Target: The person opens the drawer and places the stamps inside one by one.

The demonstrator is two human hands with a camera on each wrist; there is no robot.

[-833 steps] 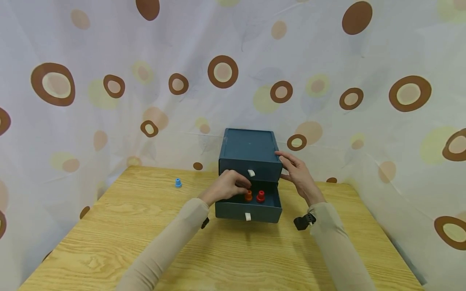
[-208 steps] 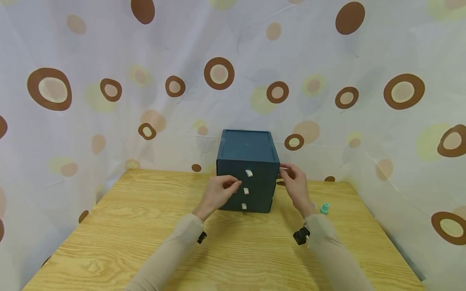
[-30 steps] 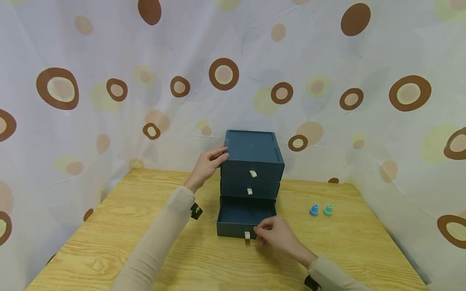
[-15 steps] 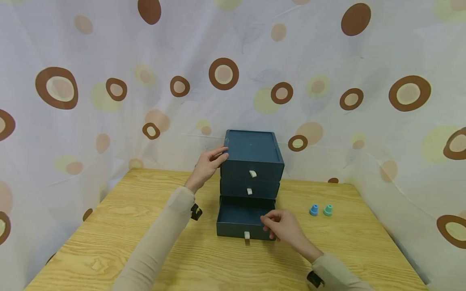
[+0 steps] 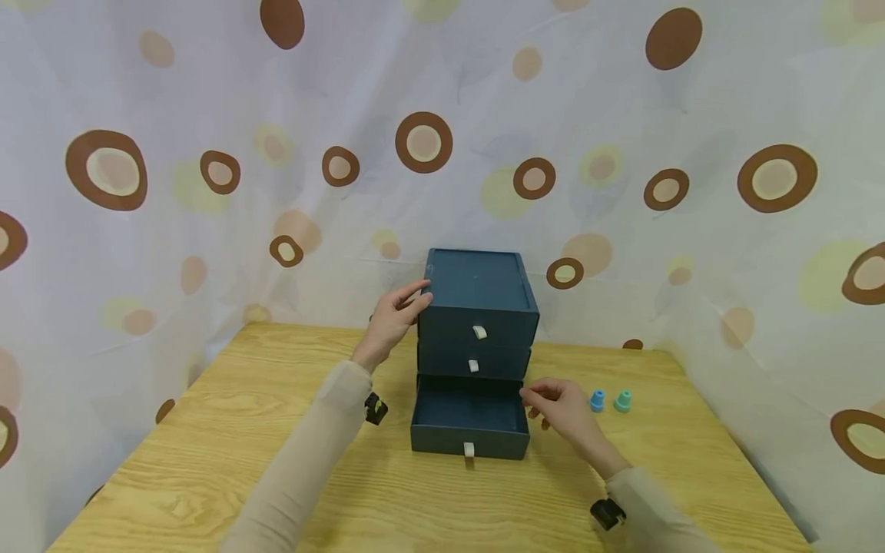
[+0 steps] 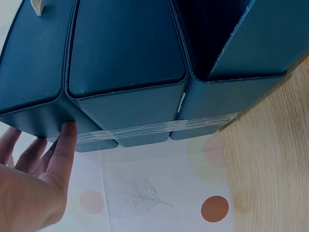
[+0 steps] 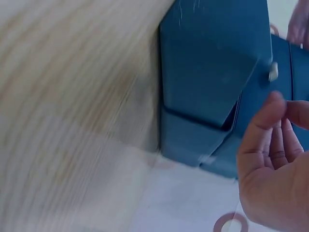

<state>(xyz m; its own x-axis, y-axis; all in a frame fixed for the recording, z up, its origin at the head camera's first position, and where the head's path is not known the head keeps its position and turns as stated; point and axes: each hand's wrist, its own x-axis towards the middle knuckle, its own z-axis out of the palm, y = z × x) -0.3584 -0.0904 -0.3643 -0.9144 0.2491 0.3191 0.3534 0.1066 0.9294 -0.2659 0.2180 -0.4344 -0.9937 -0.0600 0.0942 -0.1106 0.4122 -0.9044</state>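
A dark blue three-drawer cabinet (image 5: 477,280) stands at the back of the table, its bottom drawer (image 5: 442,439) pulled out and bare inside. My left hand (image 5: 390,322) touches the cabinet's upper left side with extended fingers; the left wrist view shows fingertips (image 6: 67,130) against that side wall. Just right of the drawer hovers my right hand (image 5: 563,411), fingers loosely bent, thumb and index close together with nothing visible between them. Beyond it, a small blue stepped cone-shaped piece (image 5: 598,401) and a teal one (image 5: 623,401) stand upright on the table.
White tabs (image 5: 480,332) mark the drawer fronts; the upper two drawers are closed. Clear tape (image 6: 164,126) wraps the cabinet's side. Behind the wooden table (image 5: 276,430) hangs a patterned curtain (image 5: 484,100).
Since about seven seconds ago the bottom drawer has come out. Over the last second my right hand has left its front, moving up and right; my left hand has stayed at the cabinet's side.
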